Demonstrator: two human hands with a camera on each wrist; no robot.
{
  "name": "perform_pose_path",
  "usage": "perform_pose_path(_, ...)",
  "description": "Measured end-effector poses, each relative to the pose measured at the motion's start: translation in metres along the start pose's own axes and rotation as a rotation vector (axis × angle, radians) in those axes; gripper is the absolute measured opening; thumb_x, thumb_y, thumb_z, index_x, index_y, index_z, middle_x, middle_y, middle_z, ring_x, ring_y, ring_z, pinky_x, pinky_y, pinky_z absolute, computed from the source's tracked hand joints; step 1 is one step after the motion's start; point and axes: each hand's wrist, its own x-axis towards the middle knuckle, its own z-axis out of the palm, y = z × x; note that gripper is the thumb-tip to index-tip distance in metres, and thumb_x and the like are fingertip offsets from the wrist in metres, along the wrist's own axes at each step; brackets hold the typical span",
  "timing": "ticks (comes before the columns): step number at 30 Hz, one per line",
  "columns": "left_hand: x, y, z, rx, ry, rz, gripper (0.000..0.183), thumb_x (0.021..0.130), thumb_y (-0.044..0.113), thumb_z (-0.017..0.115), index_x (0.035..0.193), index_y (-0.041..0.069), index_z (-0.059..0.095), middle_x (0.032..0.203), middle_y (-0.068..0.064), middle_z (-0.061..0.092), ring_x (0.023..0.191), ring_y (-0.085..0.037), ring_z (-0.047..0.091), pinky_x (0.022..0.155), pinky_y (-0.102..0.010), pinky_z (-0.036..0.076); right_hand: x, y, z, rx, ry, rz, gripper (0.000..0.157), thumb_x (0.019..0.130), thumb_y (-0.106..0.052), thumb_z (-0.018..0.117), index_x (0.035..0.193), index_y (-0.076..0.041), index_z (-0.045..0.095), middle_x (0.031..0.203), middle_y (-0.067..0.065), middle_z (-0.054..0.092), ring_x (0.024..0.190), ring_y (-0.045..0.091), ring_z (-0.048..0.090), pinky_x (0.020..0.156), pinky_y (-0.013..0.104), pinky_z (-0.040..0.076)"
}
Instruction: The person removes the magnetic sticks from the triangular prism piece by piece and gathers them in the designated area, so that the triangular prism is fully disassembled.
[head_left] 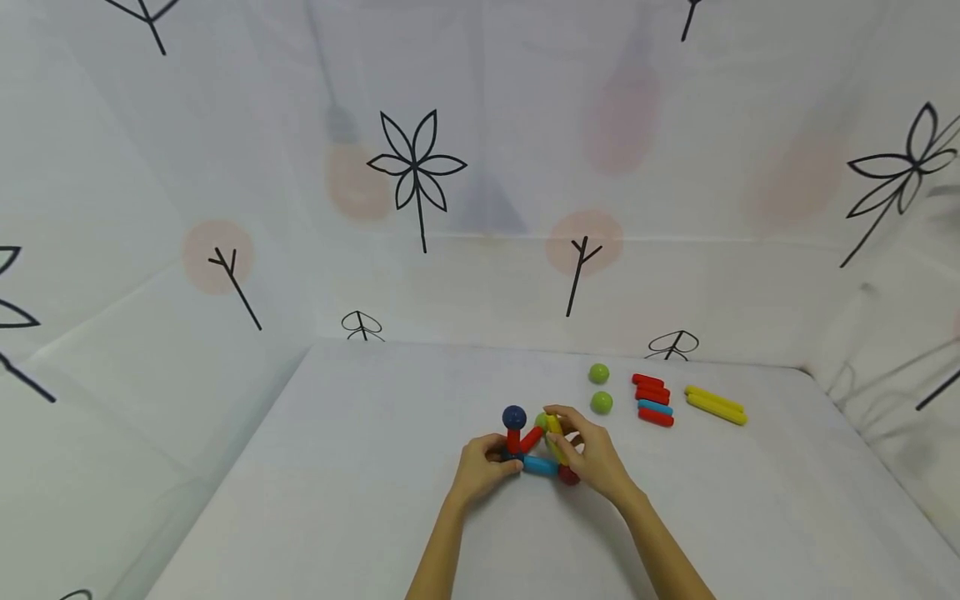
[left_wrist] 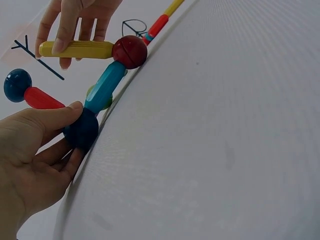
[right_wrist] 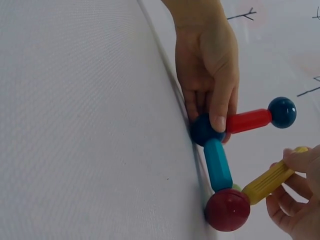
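Note:
My left hand (head_left: 480, 469) grips a dark blue ball (left_wrist: 81, 131) between thumb and fingers, low on the table. From that ball a red rod (right_wrist: 248, 121) stands up, topped by a second dark blue ball (head_left: 514, 417). A light blue rod (left_wrist: 104, 87) links the gripped ball to a dark red ball (right_wrist: 228, 210). Another red rod (head_left: 532, 439) slants back toward a green ball (head_left: 541, 422), partly hidden behind my right hand (head_left: 597, 454). Thumb and fingers of that hand pinch a yellow rod (right_wrist: 270, 182), upright, its lower end touching the dark red ball.
Beyond my right hand lie two loose green balls (head_left: 602, 402). Right of them, several short red rods (head_left: 656, 417) and a light blue rod (head_left: 656, 407) form a column, with two yellow rods (head_left: 716, 408) beside it. A patterned white cloth (head_left: 480, 292) hangs behind the table.

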Motion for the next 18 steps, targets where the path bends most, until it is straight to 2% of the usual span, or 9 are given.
perform_pose_path(5,0.0004,0.0017,0.0001,0.022,0.009,-0.003,0.03,0.078,0.006,0.073,0.105,-0.006,0.065,0.097,-0.017,0.067,0.086,-0.026,0.064,0.078,-0.033,0.054,-0.0003,0.0008,0.0008,-0.013,0.018,0.014,0.047,0.082,0.002,0.068,0.126,-0.006,0.055,0.099,0.008,0.067,0.085,0.02,0.06,0.07,0.025,0.053)
perform_pose_path(9,0.0006,0.0013,0.0003,0.03,0.017,0.004,0.03,0.078,0.005,0.073,0.104,-0.006,0.065,0.096,-0.016,0.067,0.084,-0.025,0.064,0.078,-0.032,0.054,-0.001,0.0017,0.0011,-0.042,-0.006,0.054,0.051,0.079,0.002,0.071,0.127,-0.002,0.054,0.096,0.009,0.068,0.084,0.021,0.06,0.069,0.026,0.053)
perform_pose_path(13,0.0002,0.0008,0.0002,0.023,0.019,0.011,0.03,0.078,0.005,0.072,0.104,-0.006,0.065,0.097,-0.016,0.067,0.084,-0.025,0.064,0.078,-0.032,0.054,-0.004,0.0027,0.0003,-0.068,-0.062,0.111,0.045,0.078,0.0,0.072,0.12,0.005,0.057,0.096,0.011,0.068,0.083,0.022,0.06,0.069,0.029,0.054)
perform_pose_path(18,-0.0004,0.0009,-0.0001,0.018,0.022,0.013,0.03,0.077,0.005,0.073,0.104,-0.007,0.065,0.097,-0.017,0.067,0.084,-0.026,0.064,0.077,-0.032,0.054,-0.0082,0.0067,-0.0014,-0.072,-0.102,0.176,0.038,0.079,-0.006,0.074,0.113,0.004,0.061,0.091,0.008,0.068,0.08,0.018,0.061,0.071,0.029,0.055)
